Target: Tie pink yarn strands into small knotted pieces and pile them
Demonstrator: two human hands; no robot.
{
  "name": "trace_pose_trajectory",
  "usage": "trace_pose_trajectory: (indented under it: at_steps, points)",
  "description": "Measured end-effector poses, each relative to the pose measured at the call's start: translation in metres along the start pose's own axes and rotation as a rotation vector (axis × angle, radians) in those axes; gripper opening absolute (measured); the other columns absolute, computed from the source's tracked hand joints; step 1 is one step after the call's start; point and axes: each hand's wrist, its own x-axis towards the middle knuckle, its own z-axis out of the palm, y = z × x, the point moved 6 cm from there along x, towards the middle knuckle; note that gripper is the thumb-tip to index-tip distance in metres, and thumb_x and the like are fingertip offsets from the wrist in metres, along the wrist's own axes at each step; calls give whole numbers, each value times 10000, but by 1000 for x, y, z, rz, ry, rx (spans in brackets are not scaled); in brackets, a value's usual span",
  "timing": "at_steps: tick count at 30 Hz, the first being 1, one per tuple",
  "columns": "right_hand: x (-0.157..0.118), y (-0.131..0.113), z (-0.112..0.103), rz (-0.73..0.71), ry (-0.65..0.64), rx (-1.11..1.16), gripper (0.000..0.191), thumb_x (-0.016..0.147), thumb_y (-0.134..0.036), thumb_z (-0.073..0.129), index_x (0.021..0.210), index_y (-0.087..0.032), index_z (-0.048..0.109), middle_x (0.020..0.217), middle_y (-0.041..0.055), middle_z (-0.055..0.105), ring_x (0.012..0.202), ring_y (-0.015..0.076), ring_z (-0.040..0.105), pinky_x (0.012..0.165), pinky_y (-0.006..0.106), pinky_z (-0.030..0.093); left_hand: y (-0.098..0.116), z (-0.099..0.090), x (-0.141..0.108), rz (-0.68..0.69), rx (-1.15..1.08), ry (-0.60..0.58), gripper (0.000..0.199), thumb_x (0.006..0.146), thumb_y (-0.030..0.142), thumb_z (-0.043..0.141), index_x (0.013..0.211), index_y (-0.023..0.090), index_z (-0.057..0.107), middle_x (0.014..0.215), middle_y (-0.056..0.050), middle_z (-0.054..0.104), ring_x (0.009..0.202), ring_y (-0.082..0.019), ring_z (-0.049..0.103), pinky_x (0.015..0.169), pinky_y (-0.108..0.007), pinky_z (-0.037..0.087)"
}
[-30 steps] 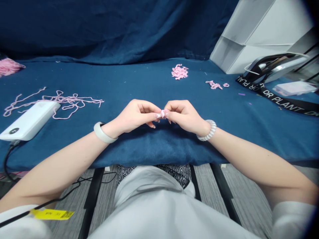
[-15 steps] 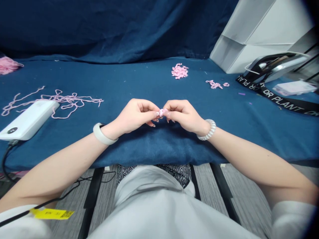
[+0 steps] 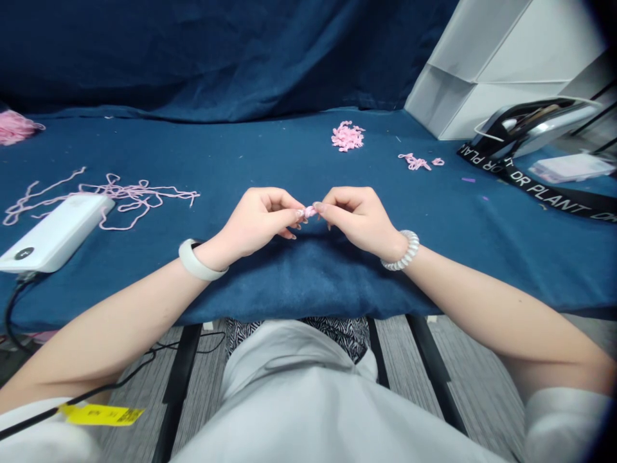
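Both hands are up over the middle of the tabletop (image 3: 434, 270), with a small pink yarn piece (image 3: 310, 211) pinched between them, held just above the blue cloth and not resting on it. Left hand (image 3: 258, 218): the fingers (image 3: 294, 206) are together and clamped on the piece's left end. Right hand (image 3: 359, 218): the fingers (image 3: 332, 204) are clamped on its right end. Fingertips of the two hands nearly touch, and the yarn piece is mostly hidden by them. White wristband (image 3: 197, 260) on the left wrist, white coil bracelet (image 3: 403, 251) on the right wrist.

Farther ahead of the hands is a pile of small pink yarn bits (image 3: 348, 136), with a few more pink bits (image 3: 413, 162) to its right. Long loose pink yarn strands (image 3: 110, 193) lie on the left, partly under a white power bank (image 3: 55, 233) with a black cable (image 3: 12, 308) running off the table edge. A pink yarn bundle (image 3: 14, 127) sits at the far left edge. On the right are a black lanyard (image 3: 540, 196) with white lettering, a shiny black and silver pouch (image 3: 535, 125), a clear plastic case (image 3: 571, 167) and a white folded board (image 3: 482, 77). A yellow tag (image 3: 101, 415) hangs by the person's left sleeve.
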Motion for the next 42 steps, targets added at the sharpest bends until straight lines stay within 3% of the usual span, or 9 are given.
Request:
trace_pose_trajectory:
  at_steps: [8,13,18,32,42]
  points:
    - [3,6,-1,55,23,145,335,861,-372,576,626,-133,579,531,-13,532,499,73,433,537,228,346,-1,-4,2,20,-40,67,90,699,196,707,719,114,676,678,-25,670,580,-101,619,523,-197,548]
    - [3,12,10,133,-128,172,440,862,-546,534,730,-129,583,637,3,559,547,73,452,549,220,355,-1,0,0,28,41,6,192,716,290,731,754,109,681,719,-44,695,585,-102,626,519,-185,534]
    - [1,11,20,140,-205,143,435,805,-554,612,778,-119,608,662,14,579,563,82,474,531,216,350,-1,4,-1,25,105,-22,182,734,287,705,760,108,685,703,-41,693,586,-108,632,530,-190,540]
    - [3,13,15,178,-190,185,419,786,-514,642,691,-108,606,526,-8,539,476,64,429,462,200,315,1,2,-1,37,81,20,156,711,252,717,726,104,669,661,-26,668,558,-96,613,504,-179,529]
    - [4,14,15,156,-170,227,452,763,-547,660,676,-108,592,531,5,540,493,75,456,489,213,347,-4,7,0,10,59,-39,175,704,275,724,710,113,657,683,-35,679,574,-106,623,543,-208,540]
